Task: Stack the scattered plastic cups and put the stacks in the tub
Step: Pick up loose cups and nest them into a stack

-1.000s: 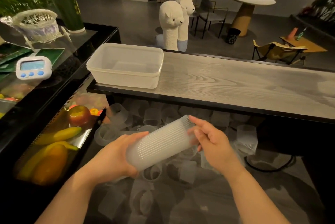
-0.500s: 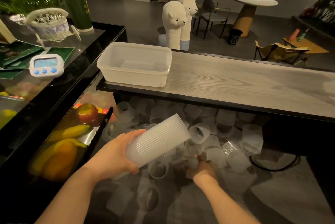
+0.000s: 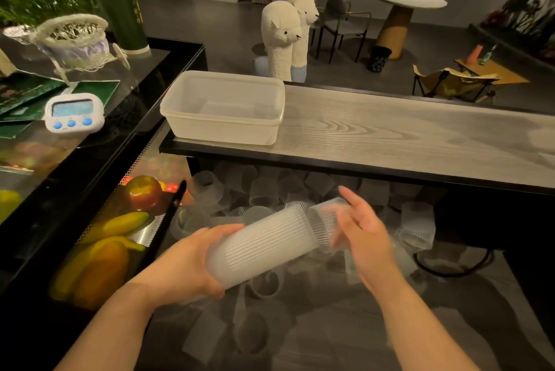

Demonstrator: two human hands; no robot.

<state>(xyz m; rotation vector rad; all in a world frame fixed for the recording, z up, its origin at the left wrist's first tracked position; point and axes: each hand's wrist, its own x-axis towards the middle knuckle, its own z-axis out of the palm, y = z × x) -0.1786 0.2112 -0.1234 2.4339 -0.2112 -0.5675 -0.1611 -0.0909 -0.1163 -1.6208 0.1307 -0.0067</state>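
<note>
My left hand (image 3: 186,262) grips the closed end of a long stack of ribbed translucent cups (image 3: 261,246), held tilted above the lower grey surface. At the stack's open upper end, my right hand (image 3: 365,231), blurred by motion, holds a single cup (image 3: 326,220) by its base. Its rim is right at the mouth of the stack. Several loose cups (image 3: 264,193) lie scattered below and behind my hands. The white plastic tub (image 3: 222,130) stands with nothing in it on the left end of the wooden counter (image 3: 405,136).
A black display case (image 3: 90,184) with fruit (image 3: 144,193) runs along the left. A white timer (image 3: 73,112) and a wicker basket (image 3: 72,37) sit on its glass top. A black cable loop (image 3: 450,268) lies on the right of the lower surface.
My right hand went down into the loose cups, picked one up and brought it to the open end of the stack. The left hand kept holding the stack.
</note>
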